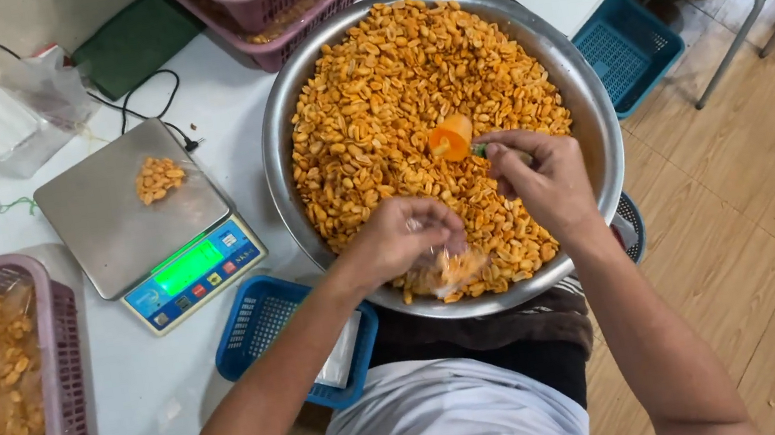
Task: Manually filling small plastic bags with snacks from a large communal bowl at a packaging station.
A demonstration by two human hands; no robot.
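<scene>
A wide steel bowl [282, 151] sits at the table's edge, filled nearly to the rim with orange coated peanuts [371, 99]. Left of it a digital scale [146, 226] carries a small heap of the same peanuts [159, 178] on its steel platform. A pink plastic basket [64, 394] at the near left holds filled clear bags of peanuts, and two stacked maroon baskets [277, 6] at the top hold more. A blue basket [256, 322] just beside the bowl holds what looks like a stack of white bags, though the forearm hides most of it.

The left hand [405, 235] is closed around the mouth of a small clear plastic bag [450, 269], which hangs below the fingers over the bowl's near rim with some peanuts inside. The right hand [543, 175] is clamped on the handle of an orange scoop [450, 138]; the handle is mostly hidden in the fist, and the scoop's cup lies on the peanuts just beyond the fingertips, up and to the right of the bag. The two hands are near each other but not touching.
</scene>
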